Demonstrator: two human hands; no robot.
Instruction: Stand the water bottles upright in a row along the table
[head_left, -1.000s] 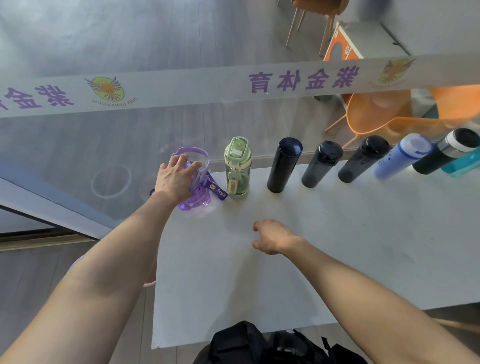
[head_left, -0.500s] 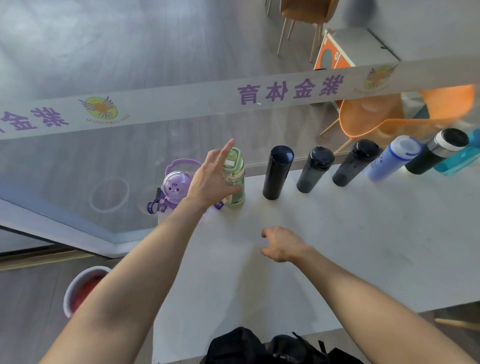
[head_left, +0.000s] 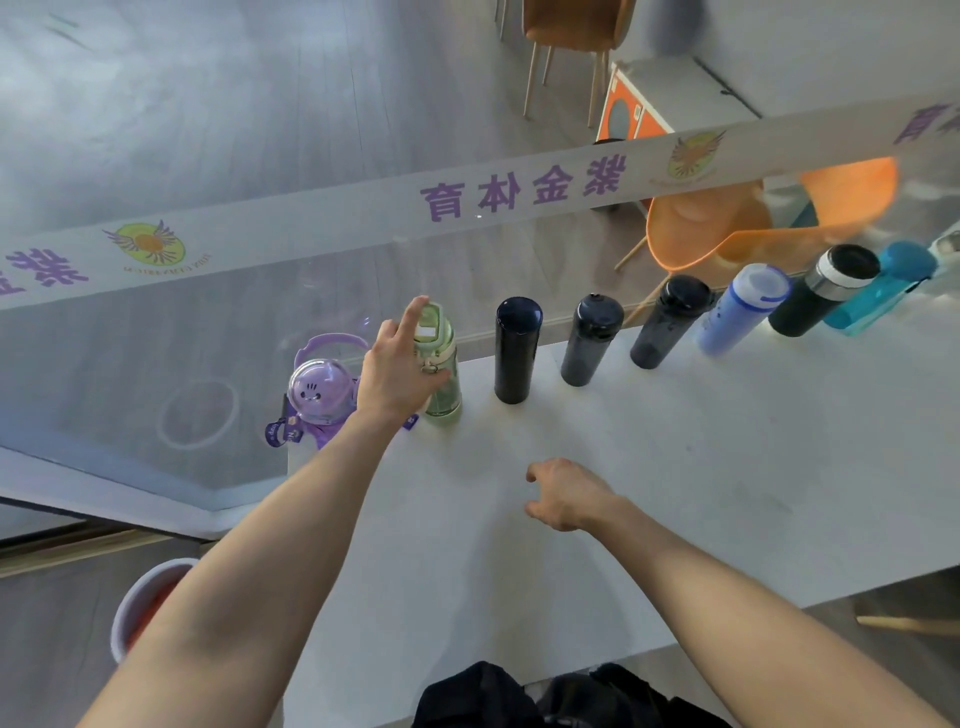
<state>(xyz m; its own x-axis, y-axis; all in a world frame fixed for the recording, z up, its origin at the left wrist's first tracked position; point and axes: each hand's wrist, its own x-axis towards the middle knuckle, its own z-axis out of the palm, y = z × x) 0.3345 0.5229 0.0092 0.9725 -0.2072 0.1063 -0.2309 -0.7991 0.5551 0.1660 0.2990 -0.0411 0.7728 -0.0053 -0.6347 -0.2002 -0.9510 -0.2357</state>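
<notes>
Several water bottles stand upright in a row along the far edge of the white table (head_left: 675, 493). From the left: a purple round-lidded bottle (head_left: 314, 397), a green bottle (head_left: 441, 371), a tall black flask (head_left: 516, 351), two dark bottles (head_left: 591, 340) (head_left: 667, 322), a light blue bottle (head_left: 740, 309), a black-and-steel flask (head_left: 821, 291) and a teal bottle (head_left: 883, 291). My left hand (head_left: 397, 371) hovers open between the purple and green bottles, holding nothing. My right hand (head_left: 563, 493) rests loosely curled on the table, empty.
A glass wall with a white lettered band (head_left: 467, 202) runs right behind the bottles. A black bag (head_left: 545, 696) lies at the table's near edge. A red-and-white bucket (head_left: 145, 603) stands on the floor at the left. Orange chairs (head_left: 727, 228) show beyond the glass.
My left hand let go of the purple bottle, which now stands upright at the left end, and moved right toward the green bottle. My right hand stayed in place.
</notes>
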